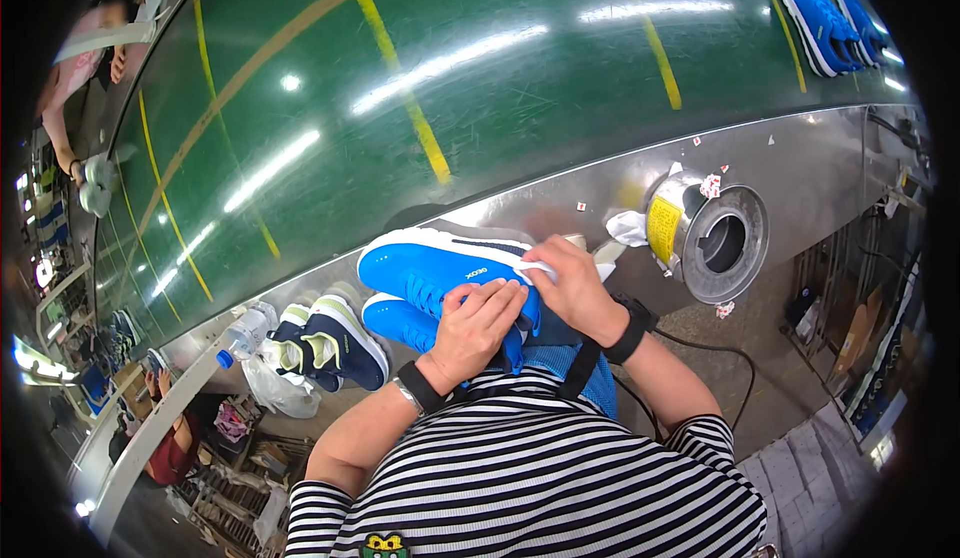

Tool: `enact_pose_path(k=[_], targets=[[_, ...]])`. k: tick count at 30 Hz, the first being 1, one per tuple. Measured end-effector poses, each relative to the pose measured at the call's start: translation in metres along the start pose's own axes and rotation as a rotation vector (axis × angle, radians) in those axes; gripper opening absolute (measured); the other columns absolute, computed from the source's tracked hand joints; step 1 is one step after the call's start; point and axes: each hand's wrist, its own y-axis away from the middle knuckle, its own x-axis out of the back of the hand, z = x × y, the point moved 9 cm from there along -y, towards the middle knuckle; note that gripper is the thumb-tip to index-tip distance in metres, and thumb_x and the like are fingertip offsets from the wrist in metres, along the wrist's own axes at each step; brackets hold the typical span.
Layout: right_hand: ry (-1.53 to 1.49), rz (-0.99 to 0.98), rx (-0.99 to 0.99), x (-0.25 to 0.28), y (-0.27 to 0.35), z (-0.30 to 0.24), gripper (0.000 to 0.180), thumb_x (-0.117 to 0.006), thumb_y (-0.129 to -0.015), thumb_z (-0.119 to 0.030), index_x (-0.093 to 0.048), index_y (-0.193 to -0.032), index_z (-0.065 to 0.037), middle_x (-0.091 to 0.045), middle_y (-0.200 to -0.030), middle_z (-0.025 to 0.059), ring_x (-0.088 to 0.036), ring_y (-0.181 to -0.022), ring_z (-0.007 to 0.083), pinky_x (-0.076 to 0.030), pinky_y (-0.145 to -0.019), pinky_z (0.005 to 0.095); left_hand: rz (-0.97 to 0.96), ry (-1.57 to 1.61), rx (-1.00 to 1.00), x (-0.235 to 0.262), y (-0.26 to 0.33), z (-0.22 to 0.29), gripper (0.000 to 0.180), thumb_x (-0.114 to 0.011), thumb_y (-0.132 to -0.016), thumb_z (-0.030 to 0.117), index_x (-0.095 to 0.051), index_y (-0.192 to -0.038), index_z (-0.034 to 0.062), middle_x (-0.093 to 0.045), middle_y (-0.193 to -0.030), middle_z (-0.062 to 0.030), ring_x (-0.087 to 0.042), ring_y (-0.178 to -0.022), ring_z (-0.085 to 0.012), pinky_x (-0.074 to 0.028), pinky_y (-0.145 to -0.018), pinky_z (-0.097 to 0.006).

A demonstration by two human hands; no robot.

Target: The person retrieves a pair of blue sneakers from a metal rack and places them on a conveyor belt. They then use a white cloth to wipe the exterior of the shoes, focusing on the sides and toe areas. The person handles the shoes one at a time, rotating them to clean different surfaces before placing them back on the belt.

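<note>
Close in front of me lies a bright blue sneaker (410,261) with a white sole, its toe pointing left. A second blue sneaker (396,320) sits just nearer to my body, partly covered by my arm and hand. My left hand (474,326) is curled over the heel end of the sneakers, its fingertips pressed on the upper. At the heel of the farther sneaker, my right hand (568,283) has its thumb and fingers pinched on a small white piece (538,270), perhaps paper or cloth. What lies under my palms is hidden.
A green conveyor belt (330,158) with yellow lines runs beyond a metal ledge. On my right stands a round metal holder (735,243). To the left are dark sneakers (345,348) and a plastic bottle (248,333). Blue shoes (815,18) sit far right; a person (75,88) works far left.
</note>
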Motion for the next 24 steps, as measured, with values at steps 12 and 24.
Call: enact_pose_path(k=[12,24], targets=[[0.089,-0.150,-0.052,-0.013,-0.016,-0.006,0.012,-0.064,-0.078,-0.003,-0.061,-0.089,0.000,-0.056,-0.085,0.0174,-0.058,-0.085,0.0387,-0.046,-0.074,0.0450,0.016,0.028,0.012,-0.001,0.001,-0.003,0.037,-0.067,-0.075,0.009,-0.066,-0.112,0.0103,-0.065,-0.110,-0.0006,-0.060,-0.104,-0.0143,-0.038,-0.089,-0.036],[0.052,-0.153,-0.007,-0.019,-0.025,-0.003,0.012,-0.063,-0.078,-0.004,-0.062,-0.089,0.000,-0.059,-0.084,0.0171,-0.060,-0.080,0.0378,-0.048,-0.070,0.0417,0.013,0.030,0.014,-0.001,0.001,-0.001,0.037,-0.067,-0.076,0.009,-0.066,-0.113,0.0104,-0.064,-0.110,-0.0008,-0.060,-0.104,-0.0140,-0.038,-0.090,-0.035]])
